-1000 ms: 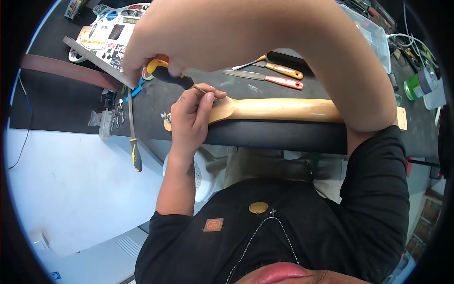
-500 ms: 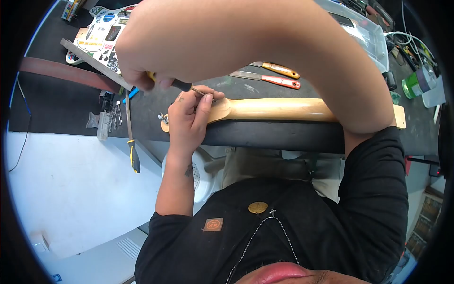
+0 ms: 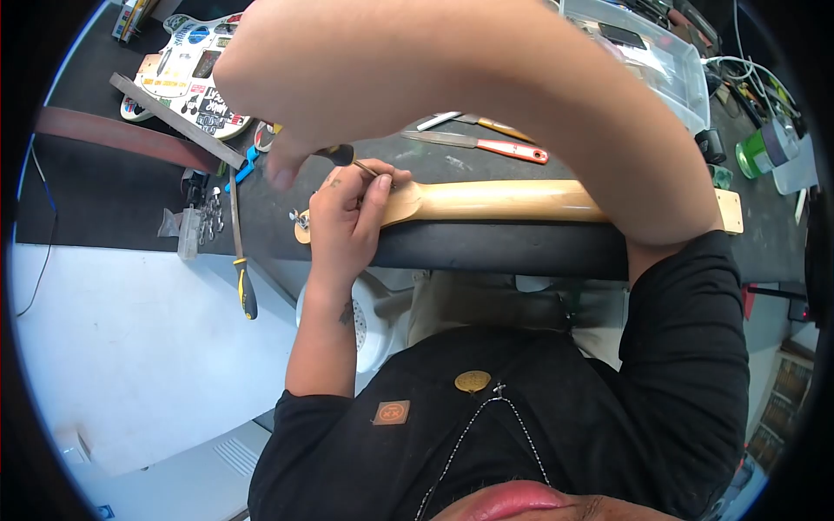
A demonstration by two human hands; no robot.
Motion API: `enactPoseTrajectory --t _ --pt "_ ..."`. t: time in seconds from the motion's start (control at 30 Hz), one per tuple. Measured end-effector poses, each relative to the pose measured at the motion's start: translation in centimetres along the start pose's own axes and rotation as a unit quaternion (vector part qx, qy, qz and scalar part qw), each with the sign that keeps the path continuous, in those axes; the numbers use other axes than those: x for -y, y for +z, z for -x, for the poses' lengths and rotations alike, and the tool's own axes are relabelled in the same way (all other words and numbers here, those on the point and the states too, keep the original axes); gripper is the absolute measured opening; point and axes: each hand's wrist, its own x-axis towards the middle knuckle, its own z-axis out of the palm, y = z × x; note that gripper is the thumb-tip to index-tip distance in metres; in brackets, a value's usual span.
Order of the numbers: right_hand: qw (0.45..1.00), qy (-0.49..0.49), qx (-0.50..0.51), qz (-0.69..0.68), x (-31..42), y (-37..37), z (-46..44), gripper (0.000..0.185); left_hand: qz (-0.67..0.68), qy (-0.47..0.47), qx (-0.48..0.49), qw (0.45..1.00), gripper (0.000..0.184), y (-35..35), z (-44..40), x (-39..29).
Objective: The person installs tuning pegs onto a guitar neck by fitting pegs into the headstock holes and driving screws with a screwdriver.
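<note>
A light wooden guitar neck [image 3: 512, 200] lies back side up along a black padded support. My left hand [image 3: 346, 208] is wrapped round its headstock, thumb and fingers beside the screwdriver's thin shaft. Metal tuner parts [image 3: 300, 220] show left of that hand. Above it, my right hand [image 3: 291, 130] grips a black and yellow screwdriver [image 3: 339, 154] by the handle, most of which the hand hides. The shaft slants down to the headstock between the left fingertips; its tip is hidden or too small to make out.
A stickered white guitar body [image 3: 195, 78] lies at the back left, beside a grey metal bar [image 3: 174, 117]. A red-handled file [image 3: 512, 151] lies behind the neck. A long yellow-black tool [image 3: 246, 291] overhangs the edge. A clear plastic bin [image 3: 686, 74] stands back right.
My right hand has turned round the screwdriver handle, its fingers now loosened and lower. The view has shifted slightly. My left hand keeps its hold on the headstock.
</note>
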Motion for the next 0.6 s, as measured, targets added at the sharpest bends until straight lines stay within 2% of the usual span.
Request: enactPoseTrajectory --t 0.07,0.27,0.37,0.47,0.6 --pt "1.000 -0.001 0.000 0.001 -0.2 0.0 -0.2 0.045 0.030 -0.021 -0.029 0.999 0.012 0.5 -0.1 -0.5" --pt "0.999 -0.013 -0.026 -0.029 1.0 -0.4 2.3 0.047 0.008 0.002 -0.035 0.999 0.012 0.4 -0.1 0.2" --pt "0.997 -0.027 -0.042 -0.063 0.9 -0.1 3.2 0.048 0.016 0.002 -0.028 0.999 0.012 0.4 0.0 0.4" --pt "0.991 -0.044 -0.069 -0.111 0.7 0.6 4.4 0.049 -0.018 -0.001 0.020 1.000 0.015 -0.4 0.0 0.6" --pt "0.978 -0.069 -0.111 -0.163 0.1 1.5 5.7 0.050 0.000 -0.015 0.019 1.000 0.015 -0.4 0.0 0.3"
